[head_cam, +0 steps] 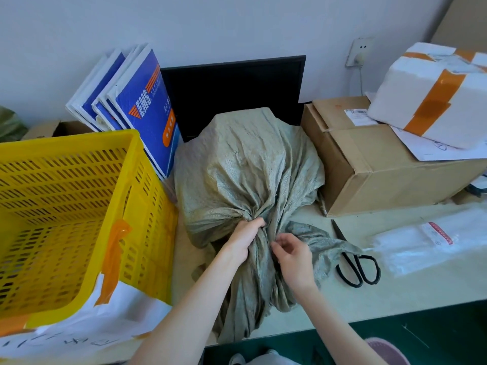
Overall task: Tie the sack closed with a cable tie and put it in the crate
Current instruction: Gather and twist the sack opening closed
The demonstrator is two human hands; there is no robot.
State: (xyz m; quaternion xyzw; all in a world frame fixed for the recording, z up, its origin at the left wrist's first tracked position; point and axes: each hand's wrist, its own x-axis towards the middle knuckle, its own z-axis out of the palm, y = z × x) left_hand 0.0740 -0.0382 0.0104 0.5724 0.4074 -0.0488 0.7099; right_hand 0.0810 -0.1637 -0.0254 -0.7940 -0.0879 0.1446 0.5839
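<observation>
Gripping the gathered neck of the grey-green sack (247, 164) with the left hand (243, 239), fingers closed tight round the bunched fabric. Reaching in just beside it with the right hand (291, 255), fingers curled and half open, touching the loose folds but clamped on nothing. Resting full and lumpy on the pale surface (411, 291), between the yellow crate (87, 206) on the left and a cardboard box (382, 164) on the right, sack tail trailing toward the near edge. Lying just right of the tail: black scissors (355, 262), then a clear packet of cable ties (432, 241).
</observation>
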